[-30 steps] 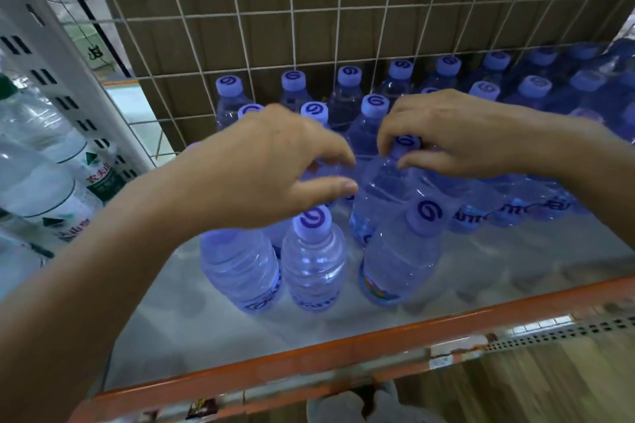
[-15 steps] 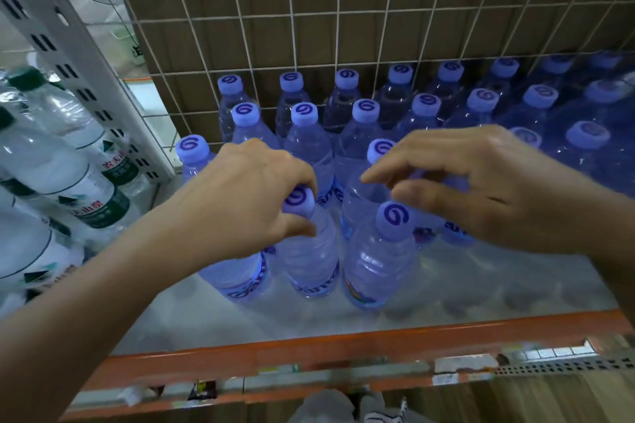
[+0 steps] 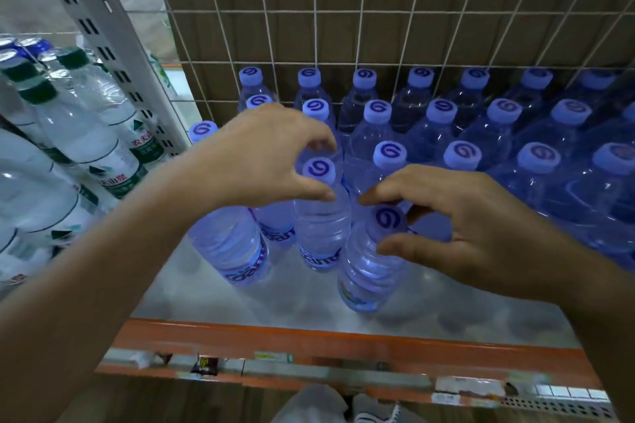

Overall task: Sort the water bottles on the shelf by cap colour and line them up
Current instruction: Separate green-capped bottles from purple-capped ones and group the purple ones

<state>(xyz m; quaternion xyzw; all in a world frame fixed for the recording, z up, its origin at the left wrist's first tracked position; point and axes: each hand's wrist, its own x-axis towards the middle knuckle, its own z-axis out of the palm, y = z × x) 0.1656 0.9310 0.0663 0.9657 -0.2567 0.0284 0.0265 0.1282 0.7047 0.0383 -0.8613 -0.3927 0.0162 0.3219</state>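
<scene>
Lilac screw caps (image 3: 377, 110) top every clear plastic water bottle on the grey metal shelf (image 3: 446, 306), while the clear bottles with dark green caps (image 3: 79, 134) stand apart in the next bay to the left, beyond the white perforated upright (image 3: 103, 14). On that showing, the sorting by colour looks done, at least in the part of the shelf that can be seen. The lining-up is better on the right than on the left: there, three rows run neatly back to the white wire mesh panel (image 3: 343, 12), with the caps evenly spaced. At the front left the order breaks down. A few bottles stand loose and forward of the rows, one of them half hidden under the left forearm. A wide strip of bare shelf lies between them and the orange front rail (image 3: 309, 336).

Both hands are in that loose group. The left hand (image 3: 261, 161) curls thumb and forefinger round the neck of the lilac-capped bottle in the middle of the cluster (image 3: 321, 233). The right hand (image 3: 481, 230) curls the same way round the neck of the lilac-capped bottle nearest the rail (image 3: 367, 275). The hands are near each other but not touching. What is left, I judge, is to slot these strays into the third row or start a fourth, then check the far right, where the shelf runs out of view.
</scene>
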